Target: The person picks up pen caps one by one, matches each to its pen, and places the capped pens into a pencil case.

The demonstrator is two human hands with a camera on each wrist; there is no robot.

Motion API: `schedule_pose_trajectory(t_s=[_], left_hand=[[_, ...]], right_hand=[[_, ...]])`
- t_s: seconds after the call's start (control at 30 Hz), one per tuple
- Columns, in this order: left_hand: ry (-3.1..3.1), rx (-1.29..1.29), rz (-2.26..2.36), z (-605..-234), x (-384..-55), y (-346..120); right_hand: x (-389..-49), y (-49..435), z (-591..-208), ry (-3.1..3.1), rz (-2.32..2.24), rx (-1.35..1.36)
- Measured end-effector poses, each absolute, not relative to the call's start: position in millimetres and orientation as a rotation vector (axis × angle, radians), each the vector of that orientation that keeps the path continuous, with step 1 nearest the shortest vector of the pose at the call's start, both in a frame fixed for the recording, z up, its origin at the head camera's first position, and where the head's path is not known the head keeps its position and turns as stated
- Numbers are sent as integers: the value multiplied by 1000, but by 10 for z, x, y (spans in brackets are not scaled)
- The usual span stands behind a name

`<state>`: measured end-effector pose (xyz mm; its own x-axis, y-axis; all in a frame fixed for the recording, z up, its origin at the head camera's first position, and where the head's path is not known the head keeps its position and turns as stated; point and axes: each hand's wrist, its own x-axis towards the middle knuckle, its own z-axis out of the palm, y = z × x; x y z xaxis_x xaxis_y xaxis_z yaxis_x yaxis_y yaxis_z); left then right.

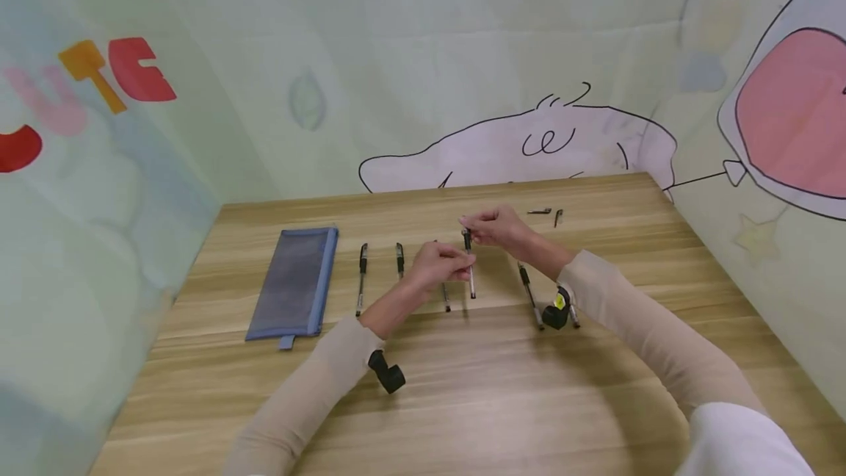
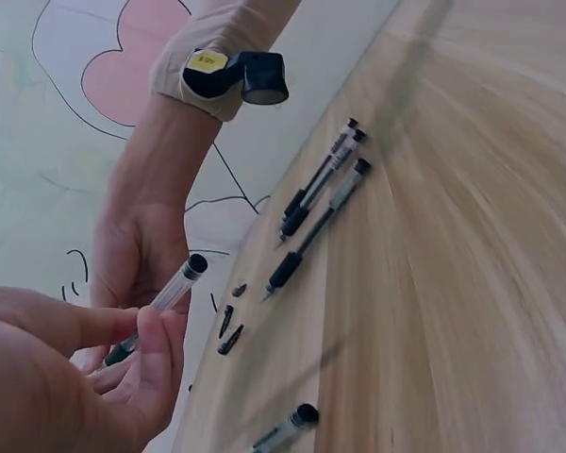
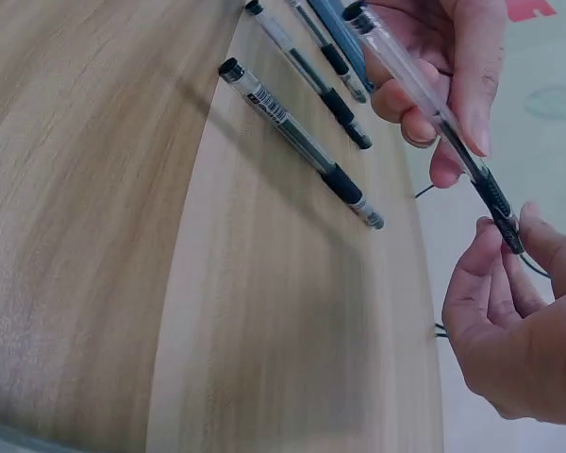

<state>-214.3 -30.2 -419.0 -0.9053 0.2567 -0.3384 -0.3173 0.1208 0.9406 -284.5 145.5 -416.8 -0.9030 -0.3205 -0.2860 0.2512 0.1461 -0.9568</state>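
A clear-barrelled gel pen (image 1: 471,281) with a black grip is held up between both hands, tilted in both wrist views. My left hand (image 1: 439,264) pinches its barrel between thumb and fingers. At the pen's dark front end, the thumb and fingertips of my right hand (image 1: 502,230) pinch it; they partly hide the tip. Left of the held pen, a similar pen (image 3: 302,142) with its front end covered lies on the table. To the right, an uncapped pen (image 2: 316,231) shows its bare point.
Several more pens, such as one pen (image 1: 361,281) at left, lie spaced in a row on the wooden table (image 1: 463,395). A blue mesh zip pouch (image 1: 291,285) lies at far left. Small black pen caps (image 1: 539,211) lie near the back edge, before a printed cloth backdrop (image 1: 396,57).
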Motion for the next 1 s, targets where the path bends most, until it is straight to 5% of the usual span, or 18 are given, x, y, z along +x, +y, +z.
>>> schedule_pose_trajectory(t_s=[0.53,1.0], left_hand=[[2283,48,1649,-4240,-2337,-48],[2365,-158,1519,-4501,-2318,-35]], right_hand=[[-2937,2049,-4131,2212,-1653,-80],[-2962,2151,-4230,2188,-1678,-91]])
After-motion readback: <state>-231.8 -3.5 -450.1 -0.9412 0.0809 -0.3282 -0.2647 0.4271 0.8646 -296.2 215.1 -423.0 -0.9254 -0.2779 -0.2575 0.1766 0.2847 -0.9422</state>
